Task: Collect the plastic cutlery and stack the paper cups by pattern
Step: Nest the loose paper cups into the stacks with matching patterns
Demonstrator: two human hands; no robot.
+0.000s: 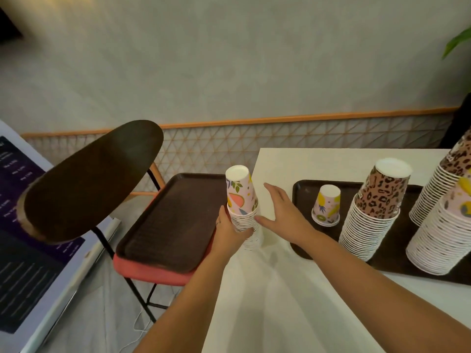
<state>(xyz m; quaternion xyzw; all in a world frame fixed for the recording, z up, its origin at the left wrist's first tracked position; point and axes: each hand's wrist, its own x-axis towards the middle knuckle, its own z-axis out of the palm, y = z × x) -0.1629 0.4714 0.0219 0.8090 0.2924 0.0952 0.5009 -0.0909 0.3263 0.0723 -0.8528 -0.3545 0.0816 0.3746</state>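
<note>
At the table's [280,161] left edge my left hand [229,229] is wrapped around a stack of upside-down fruit cups [242,200], fingers pressed on the rims, the stack tilted slightly. My right hand [283,212] sits just beside it with fingers spread and flat, thumb close to the rims, gripping nothing; I cannot tell whether it touches the stack. Right of my hands, a dark tray [303,189] on the table carries a single fruit cup [327,205], upside down and standing apart, then a tall leopard stack [374,207]. Further right stand a second leopard stack [443,184] and a tall fruit stack [441,233], both cut off by the frame edge. Left of the table, an empty tray [173,220] lies on a red chair [150,271].
</note>
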